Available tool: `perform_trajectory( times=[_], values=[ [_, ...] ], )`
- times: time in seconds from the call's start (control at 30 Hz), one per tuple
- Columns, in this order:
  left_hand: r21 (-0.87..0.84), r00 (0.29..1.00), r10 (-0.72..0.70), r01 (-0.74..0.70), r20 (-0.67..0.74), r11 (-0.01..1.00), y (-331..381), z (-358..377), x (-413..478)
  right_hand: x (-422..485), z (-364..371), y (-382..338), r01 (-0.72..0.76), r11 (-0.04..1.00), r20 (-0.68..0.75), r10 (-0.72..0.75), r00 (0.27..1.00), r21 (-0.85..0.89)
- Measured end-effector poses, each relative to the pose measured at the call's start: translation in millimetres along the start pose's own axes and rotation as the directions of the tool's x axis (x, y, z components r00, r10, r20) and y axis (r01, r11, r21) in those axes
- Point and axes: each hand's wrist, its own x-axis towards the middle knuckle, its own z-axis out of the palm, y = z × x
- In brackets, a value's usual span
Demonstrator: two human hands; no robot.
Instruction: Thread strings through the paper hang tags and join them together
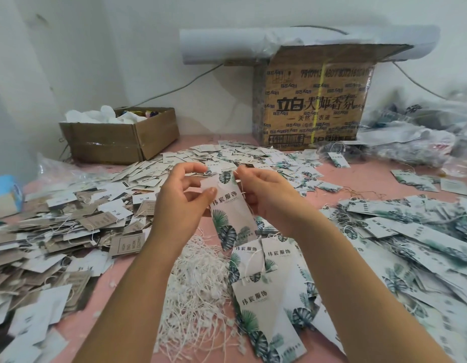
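Hang tag (232, 208) was held upright just above the string pile (198, 292), near fresh strings. Your left hand (182, 205) pinched its edge to steady it. Your right hand (269, 197) pinched its top end, probably feeding a string through the hole.

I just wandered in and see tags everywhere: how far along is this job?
Seemingly done: the heap on the right, where strings show among the tags. In hand: the left hand holds one leaf-print tag while the right hand pinches a string at its top. Left: the loose tags at the back and a pile of unused strings suggest plenty remains.
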Motion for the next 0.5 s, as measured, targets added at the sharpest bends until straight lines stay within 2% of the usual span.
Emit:
perform_trajectory(
  times=[0.13,0.2,0.27,0.4,0.5],
  values=[
    [0.126,0.972,-0.188,0.171,0.141,0.977,-3,-6,1,1,-2,2,-0.038,0.96,-0.056,0.023,0.998,-0.278],
    [0.293,0.948,-0.241,0.176,0.206,0.94,-5,-9,1,-1,-5,1,-0.084,0.894,-0.044,0.072,0.996,-0.441],
    [0.433,0.916,-0.271,0.124,0.297,0.893,-7,-13,-1,-3,-11,1,-0.138,0.776,-0.013,0.165,0.986,-0.615],
    [0.607,0.749,-0.423,0.036,0.51,0.794,-10,-16,-4,-5,-23,8,-0.2,0.544,0.006,0.352,0.936,-0.815],
    [0.673,0.614,-0.518,-0.029,0.595,0.739,-12,-11,-7,-4,-27,11,-0.234,0.441,-0.027,0.427,0.904,-0.866]
  ],
)
